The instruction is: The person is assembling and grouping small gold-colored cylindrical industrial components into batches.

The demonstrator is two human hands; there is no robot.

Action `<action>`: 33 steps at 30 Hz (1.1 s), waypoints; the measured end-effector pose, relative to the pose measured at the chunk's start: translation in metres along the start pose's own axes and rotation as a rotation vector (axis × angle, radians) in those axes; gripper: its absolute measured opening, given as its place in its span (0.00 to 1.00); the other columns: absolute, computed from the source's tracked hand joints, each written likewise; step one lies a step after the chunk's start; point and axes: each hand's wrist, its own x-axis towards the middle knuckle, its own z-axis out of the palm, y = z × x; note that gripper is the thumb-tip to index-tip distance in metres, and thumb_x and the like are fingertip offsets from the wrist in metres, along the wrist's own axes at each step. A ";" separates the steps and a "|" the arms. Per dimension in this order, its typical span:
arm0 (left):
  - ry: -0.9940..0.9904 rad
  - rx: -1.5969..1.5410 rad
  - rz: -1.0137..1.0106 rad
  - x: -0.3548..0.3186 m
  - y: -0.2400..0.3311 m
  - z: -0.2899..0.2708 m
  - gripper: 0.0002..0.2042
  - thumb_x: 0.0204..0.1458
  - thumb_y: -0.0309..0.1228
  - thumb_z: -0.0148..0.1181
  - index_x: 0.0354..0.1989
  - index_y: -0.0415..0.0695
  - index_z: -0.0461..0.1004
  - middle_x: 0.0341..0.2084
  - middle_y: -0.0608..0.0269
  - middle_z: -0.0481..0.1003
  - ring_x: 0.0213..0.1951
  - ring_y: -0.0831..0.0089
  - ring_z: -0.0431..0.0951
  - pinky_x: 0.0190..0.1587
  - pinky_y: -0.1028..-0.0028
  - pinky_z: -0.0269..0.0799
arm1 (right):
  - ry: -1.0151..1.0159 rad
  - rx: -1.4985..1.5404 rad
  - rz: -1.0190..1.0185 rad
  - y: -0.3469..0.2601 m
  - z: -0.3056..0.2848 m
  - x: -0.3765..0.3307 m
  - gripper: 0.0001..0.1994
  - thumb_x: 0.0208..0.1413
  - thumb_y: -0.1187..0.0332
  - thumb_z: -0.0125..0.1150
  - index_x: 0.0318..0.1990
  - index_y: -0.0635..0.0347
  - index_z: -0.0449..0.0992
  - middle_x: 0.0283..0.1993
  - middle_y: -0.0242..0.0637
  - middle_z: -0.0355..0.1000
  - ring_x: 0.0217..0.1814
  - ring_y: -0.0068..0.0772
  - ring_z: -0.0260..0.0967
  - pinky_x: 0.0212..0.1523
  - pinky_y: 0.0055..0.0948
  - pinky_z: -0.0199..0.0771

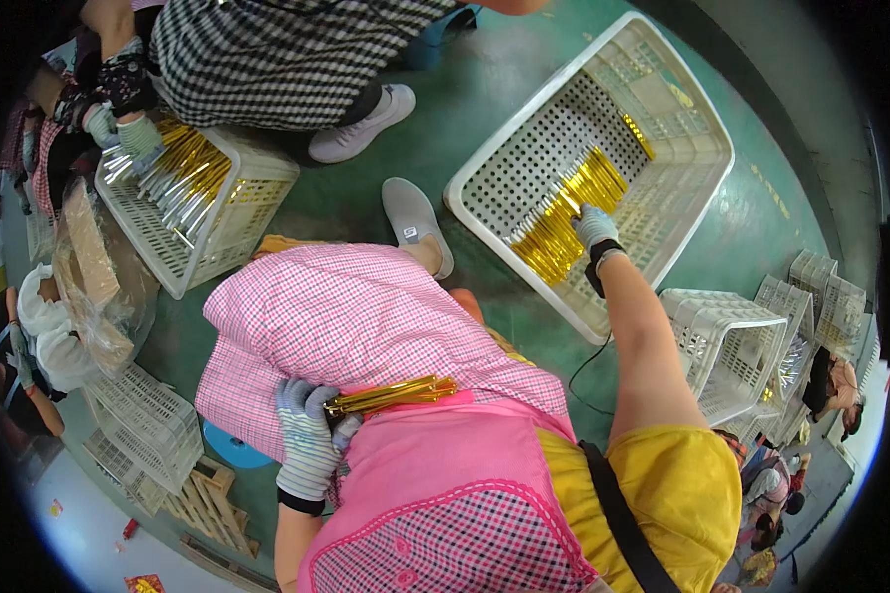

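Observation:
My left hand [308, 440], in a striped knit glove, is closed round a bundle of thin, shiny gold sticks [391, 395] held across my lap on the pink apron. My right arm reaches out to a large white plastic crate [475, 212] at the upper right. In it lies a slanting row of gold foil sticks [546, 247], packed side by side with silvery ends. The gloved right hand [595, 227] is at the near side of this row, its fingers bent onto the sticks. Its fingertips are partly hidden among them.
At upper left a co-worker's gloved hands [129, 138] are at another white crate [203, 252] of gold and silver sticks. Stacked crates [727, 346] stand at right, more crates [153, 425] and a wooden pallet [208, 509] at lower left. A dark cable [576, 381] lies on the green floor.

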 end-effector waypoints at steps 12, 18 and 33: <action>-0.032 0.016 -0.063 0.001 0.007 0.000 0.24 0.48 0.52 0.60 0.45 0.49 0.63 0.37 0.53 0.61 0.43 0.52 0.62 0.51 0.50 0.59 | -0.087 -0.167 0.054 -0.023 0.052 -0.032 0.17 0.55 0.62 0.58 0.51 0.55 0.75 0.54 0.46 0.72 0.59 0.44 0.68 0.58 0.42 0.68; 0.049 0.034 -0.022 -0.004 0.004 0.005 0.24 0.47 0.51 0.61 0.45 0.49 0.64 0.38 0.54 0.62 0.42 0.53 0.63 0.50 0.51 0.60 | -0.276 -0.254 0.053 -0.031 0.036 -0.029 0.18 0.55 0.63 0.56 0.53 0.56 0.76 0.59 0.45 0.70 0.60 0.44 0.69 0.55 0.41 0.72; 0.033 0.043 -0.065 -0.014 0.003 0.015 0.28 0.43 0.47 0.65 0.49 0.48 0.63 0.46 0.50 0.63 0.50 0.48 0.63 0.54 0.53 0.61 | -0.199 -0.565 -0.191 -0.042 0.052 -0.028 0.13 0.58 0.65 0.51 0.46 0.51 0.81 0.51 0.39 0.76 0.53 0.40 0.75 0.45 0.45 0.76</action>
